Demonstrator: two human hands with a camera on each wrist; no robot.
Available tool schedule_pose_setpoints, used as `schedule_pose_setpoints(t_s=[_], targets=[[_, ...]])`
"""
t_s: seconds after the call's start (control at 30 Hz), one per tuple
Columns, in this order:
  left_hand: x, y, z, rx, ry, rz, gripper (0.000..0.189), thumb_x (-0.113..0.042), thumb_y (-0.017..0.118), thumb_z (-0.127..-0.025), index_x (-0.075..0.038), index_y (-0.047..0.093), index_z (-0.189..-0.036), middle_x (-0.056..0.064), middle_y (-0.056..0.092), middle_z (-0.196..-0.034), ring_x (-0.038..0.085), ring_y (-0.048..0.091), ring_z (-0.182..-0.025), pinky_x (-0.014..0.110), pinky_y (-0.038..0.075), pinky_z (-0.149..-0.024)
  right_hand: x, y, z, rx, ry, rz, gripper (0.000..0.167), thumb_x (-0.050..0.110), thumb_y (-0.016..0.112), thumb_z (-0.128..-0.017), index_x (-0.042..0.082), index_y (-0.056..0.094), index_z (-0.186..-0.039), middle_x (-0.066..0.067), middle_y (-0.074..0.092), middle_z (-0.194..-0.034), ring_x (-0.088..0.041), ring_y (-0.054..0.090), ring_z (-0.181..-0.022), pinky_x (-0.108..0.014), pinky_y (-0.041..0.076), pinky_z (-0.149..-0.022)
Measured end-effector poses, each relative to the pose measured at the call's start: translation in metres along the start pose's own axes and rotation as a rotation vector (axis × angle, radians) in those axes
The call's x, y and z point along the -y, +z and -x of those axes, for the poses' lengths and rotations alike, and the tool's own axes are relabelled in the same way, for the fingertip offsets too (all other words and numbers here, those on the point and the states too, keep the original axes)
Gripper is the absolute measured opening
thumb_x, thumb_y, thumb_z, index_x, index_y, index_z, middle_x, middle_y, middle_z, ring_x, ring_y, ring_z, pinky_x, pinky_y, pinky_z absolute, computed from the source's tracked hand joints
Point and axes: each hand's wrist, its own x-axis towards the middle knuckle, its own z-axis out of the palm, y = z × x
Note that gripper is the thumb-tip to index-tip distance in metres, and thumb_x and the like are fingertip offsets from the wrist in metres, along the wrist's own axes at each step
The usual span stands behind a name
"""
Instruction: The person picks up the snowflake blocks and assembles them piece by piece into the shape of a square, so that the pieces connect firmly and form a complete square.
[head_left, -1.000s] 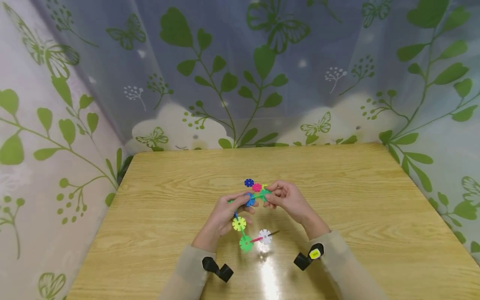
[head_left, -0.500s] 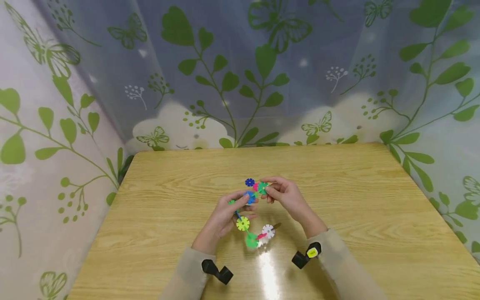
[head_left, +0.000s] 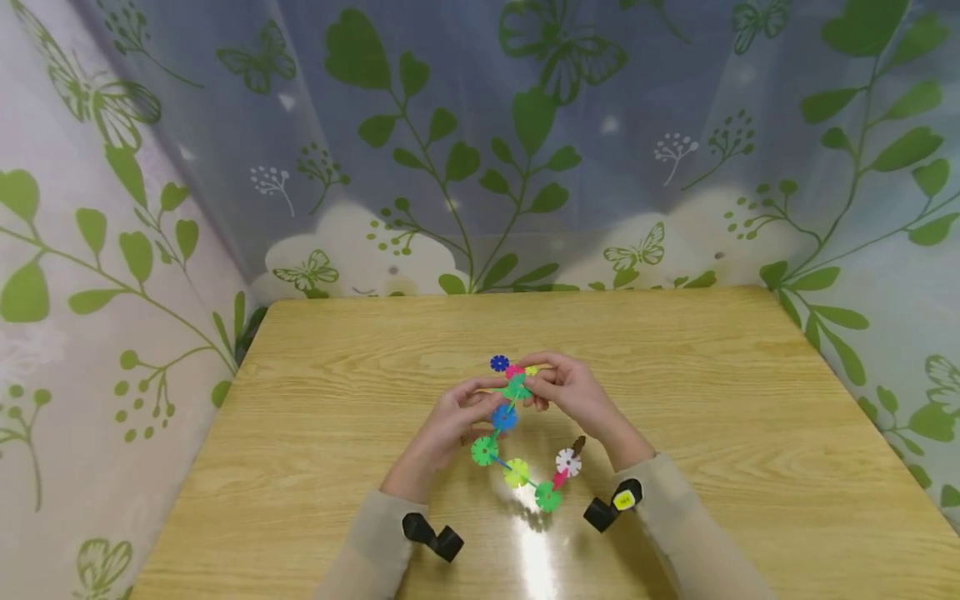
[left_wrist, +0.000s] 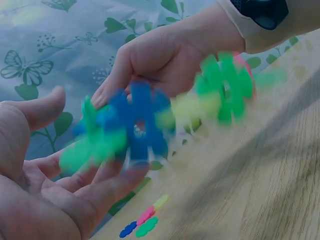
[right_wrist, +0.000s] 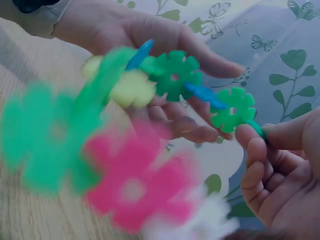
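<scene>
A chain of slotted plastic snowflake discs (head_left: 485,451), in green, blue, yellow, pink, white and brown, hangs between my hands and curves toward the right. My right hand (head_left: 576,398) pinches the green disc (right_wrist: 257,131) at its upper end between thumb and fingertip. Beneath the chain's upper part lie the relaxed fingers of my left hand (head_left: 448,423); its thumb stands apart from them. In the left wrist view, a blue disc (left_wrist: 142,107) of the chain, blurred, passes in front of those fingers. Whether the fingers touch it I cannot tell.
Loose discs lie on the wooden table (head_left: 337,400) beyond the hands: dark blue (head_left: 499,363), pink (left_wrist: 146,215), yellow (left_wrist: 161,202) and green (left_wrist: 147,227). A leaf-patterned curtain (head_left: 480,167) stands behind the table. Each wrist carries a black camera (head_left: 600,514).
My left hand has let go of the blue disc it held. The chain has swung down and to the right, while my right hand has shifted slightly left with its end.
</scene>
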Motion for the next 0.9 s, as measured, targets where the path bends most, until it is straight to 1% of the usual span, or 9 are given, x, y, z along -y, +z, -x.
schedule_pose_setpoints(t_s=[0.1,0.23,0.3,0.37,0.43,0.53,0.63,0.77,0.9], targets=[[0.0,0.0,0.001,0.047,-0.002,0.013,0.046,-0.02,0.064,-0.09,-0.007,0.048,-0.131,0.015,0.06,-0.105,0.022,0.064,-0.079,0.059,0.049,-0.082,0.0,0.004,-0.003,0.033,0.011,0.028,0.032,0.012,0.058,-0.093,0.003,0.053,-0.123,-0.03,0.057,-0.074,-0.032,0.055,-0.061,-0.036,0.053,-0.059],[0.0,0.0,0.002,0.082,-0.01,0.031,0.054,-0.016,0.067,-0.087,-0.011,0.044,-0.136,0.014,0.056,-0.107,0.036,0.063,-0.09,0.051,0.055,-0.073,0.002,0.01,-0.007,0.052,0.014,0.076,0.031,0.012,0.057,-0.094,0.004,0.051,-0.123,-0.023,0.061,-0.074,-0.04,0.053,-0.063,-0.038,0.052,-0.058],[0.0,0.0,0.002,0.087,-0.007,0.048,0.056,-0.014,0.067,-0.087,-0.011,0.042,-0.137,0.013,0.055,-0.105,0.038,0.062,-0.091,0.047,0.057,-0.07,0.004,0.012,-0.008,0.054,0.008,0.099,0.03,0.012,0.057,-0.094,0.005,0.052,-0.122,-0.021,0.062,-0.073,-0.043,0.052,-0.063,-0.038,0.051,-0.056],[0.0,0.0,0.002,0.091,-0.005,0.06,0.057,-0.012,0.067,-0.087,-0.012,0.041,-0.138,0.012,0.056,-0.104,0.035,0.063,-0.088,0.046,0.058,-0.067,0.005,0.013,-0.01,0.063,0.001,0.117,0.029,0.011,0.057,-0.094,0.006,0.052,-0.121,-0.025,0.06,-0.072,-0.041,0.052,-0.061,-0.037,0.05,-0.054],[-0.001,0.0,0.001,0.095,-0.003,0.058,0.056,-0.012,0.066,-0.087,-0.014,0.042,-0.138,0.013,0.057,-0.102,0.03,0.065,-0.082,0.044,0.058,-0.064,0.006,0.015,-0.012,0.08,0.002,0.127,0.028,0.012,0.057,-0.094,0.007,0.051,-0.121,-0.028,0.057,-0.07,-0.034,0.051,-0.056,-0.033,0.048,-0.052],[-0.001,-0.001,0.001,0.093,0.005,0.044,0.054,-0.014,0.065,-0.089,-0.015,0.042,-0.138,0.017,0.059,-0.104,0.024,0.066,-0.074,0.042,0.059,-0.062,0.004,0.014,-0.015,0.099,0.002,0.143,0.028,0.013,0.055,-0.095,0.007,0.05,-0.121,-0.026,0.054,-0.065,-0.026,0.048,-0.053,-0.028,0.045,-0.049],[-0.001,-0.004,0.001,0.08,0.017,0.026,0.054,-0.018,0.062,-0.091,-0.014,0.04,-0.139,0.023,0.059,-0.109,0.026,0.066,-0.074,0.043,0.058,-0.062,0.0,0.011,-0.019,0.077,-0.009,0.181,0.026,0.014,0.055,-0.095,0.005,0.051,-0.119,-0.018,0.055,-0.064,-0.029,0.047,-0.053,-0.028,0.044,-0.047],[-0.001,-0.009,0.003,0.043,0.018,0.02,0.05,-0.024,0.06,-0.092,-0.018,0.042,-0.139,0.026,0.057,-0.116,0.03,0.066,-0.079,0.045,0.058,-0.064,-0.009,0.005,-0.023,0.008,-0.021,0.266,0.022,0.014,0.056,-0.095,0.002,0.056,-0.112,-0.023,0.059,-0.072,-0.038,0.05,-0.061,-0.029,0.043,-0.048],[-0.003,-0.013,0.004,0.014,0.016,0.021,0.045,-0.027,0.059,-0.093,-0.023,0.047,-0.136,0.023,0.06,-0.115,0.025,0.067,-0.077,0.044,0.059,-0.064,-0.024,0.001,-0.031,-0.036,-0.015,0.409,0.021,0.012,0.06,-0.091,-0.002,0.061,-0.107,-0.021,0.061,-0.079,-0.034,0.054,-0.067,-0.025,0.043,-0.05]])
